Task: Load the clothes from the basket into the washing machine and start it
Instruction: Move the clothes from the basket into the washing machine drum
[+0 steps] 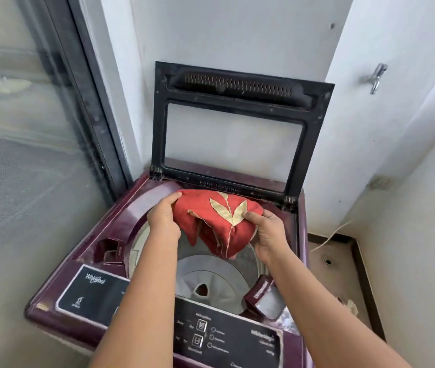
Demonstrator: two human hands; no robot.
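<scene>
both hands [163, 217] hold red cloth [217, 221] over drum [205, 274]

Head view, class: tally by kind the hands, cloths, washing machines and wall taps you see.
Hands: 2 (left hand, right hand)
Red cloth: 1
Washing machine: 1
Wall tap: 1
Total: 5

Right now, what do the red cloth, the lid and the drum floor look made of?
Red cloth: fabric, matte, with a cream leaf appliqué; it bunches and hangs in soft folds. Lid: black plastic frame, dull and dusty, around a clear pane, glass or plastic, can't tell; the wall shows through. Drum floor: likely moulded grey plastic, matte, with raised ribs.
</scene>
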